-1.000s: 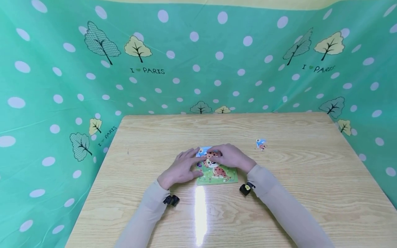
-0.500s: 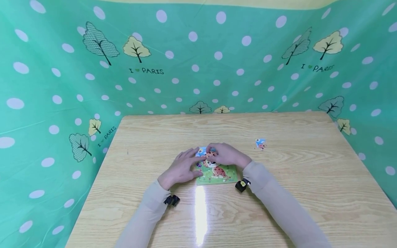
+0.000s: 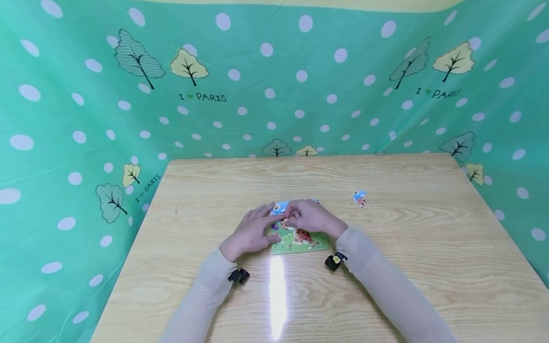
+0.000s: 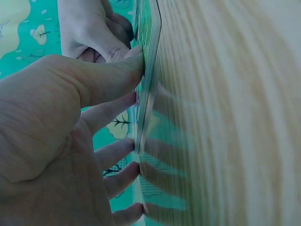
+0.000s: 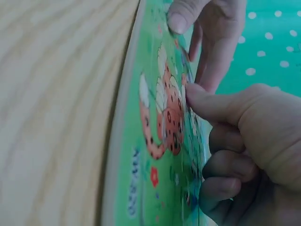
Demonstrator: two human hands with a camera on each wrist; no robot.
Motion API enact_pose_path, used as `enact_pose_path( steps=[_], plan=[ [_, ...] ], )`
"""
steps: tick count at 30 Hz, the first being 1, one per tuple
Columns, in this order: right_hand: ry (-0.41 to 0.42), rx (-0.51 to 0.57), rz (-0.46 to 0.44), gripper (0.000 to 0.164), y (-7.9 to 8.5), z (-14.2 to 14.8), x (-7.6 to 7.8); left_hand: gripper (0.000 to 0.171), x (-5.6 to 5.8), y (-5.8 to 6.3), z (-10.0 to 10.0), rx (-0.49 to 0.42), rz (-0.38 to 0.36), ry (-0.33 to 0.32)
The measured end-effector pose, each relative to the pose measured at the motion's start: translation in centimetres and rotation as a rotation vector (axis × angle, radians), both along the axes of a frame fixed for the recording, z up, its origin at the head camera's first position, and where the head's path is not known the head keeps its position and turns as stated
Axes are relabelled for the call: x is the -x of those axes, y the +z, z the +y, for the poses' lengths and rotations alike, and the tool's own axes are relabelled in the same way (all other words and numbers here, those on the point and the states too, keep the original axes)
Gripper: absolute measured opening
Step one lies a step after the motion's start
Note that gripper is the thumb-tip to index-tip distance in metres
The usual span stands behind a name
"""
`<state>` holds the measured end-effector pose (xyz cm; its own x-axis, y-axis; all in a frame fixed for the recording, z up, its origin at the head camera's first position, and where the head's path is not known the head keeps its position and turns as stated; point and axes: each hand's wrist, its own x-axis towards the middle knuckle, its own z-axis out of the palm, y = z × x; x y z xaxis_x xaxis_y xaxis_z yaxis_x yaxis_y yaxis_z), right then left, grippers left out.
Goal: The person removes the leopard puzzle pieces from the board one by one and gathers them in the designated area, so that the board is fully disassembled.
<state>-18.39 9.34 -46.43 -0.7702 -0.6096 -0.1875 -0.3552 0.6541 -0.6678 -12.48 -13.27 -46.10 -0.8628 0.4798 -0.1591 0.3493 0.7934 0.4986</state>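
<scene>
Looking down through the head camera, I see two hands working at a picture board (image 3: 291, 244). The board lies flat in the middle of the wooden worktop (image 3: 223, 186). It is blue at the far side and green at the near side, with an orange spotted animal (image 3: 302, 237) on it.

The left hand (image 3: 252, 233) is spread out at the board's left side. Its thumb and pointing finger touch the board. In the left wrist view, I see its last fingers reach past the edge and touch the worktop.

The right hand (image 3: 312, 216) is on the far part of the board and covers some of the animal. Its fingers are curled, and its thumb tip touches the picture. I cannot tell if it is pinching a bit of the board. The two hands are very close to each other.

In the right wrist view, I can see a red flower (image 5: 154, 176) and some dark writing (image 5: 134, 181) near the board's edge.

Over to the far right of the board, well apart from it, I see a small blue and pink piece (image 3: 360, 196) on the worktop. A bright streak of light (image 3: 277, 295) shines on the near side. Behind the worktop, I see a green cloth (image 3: 274, 71) with white dots and trees.
</scene>
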Motion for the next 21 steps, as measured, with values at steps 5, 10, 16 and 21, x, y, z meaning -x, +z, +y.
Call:
enact_pose_path(
  steps=[5,10,16,21],
  plan=[
    [-0.114,-0.043,0.085,0.046,0.16,0.7,0.08,0.066,0.1,0.09,-0.01,0.013,0.011,-0.006],
    [-0.076,-0.072,0.073,0.05,0.27,0.92,0.18,0.065,-0.02,0.19,-0.12,0.001,0.017,-0.009],
    [-0.014,-0.066,0.073,0.047,0.26,0.58,0.17,0.065,-0.12,0.09,-0.12,0.001,0.018,-0.012],
    [0.016,-0.064,0.039,0.04,0.38,0.13,0.16,0.065,-0.11,-0.08,-0.03,0.002,0.021,-0.014]
  ],
)
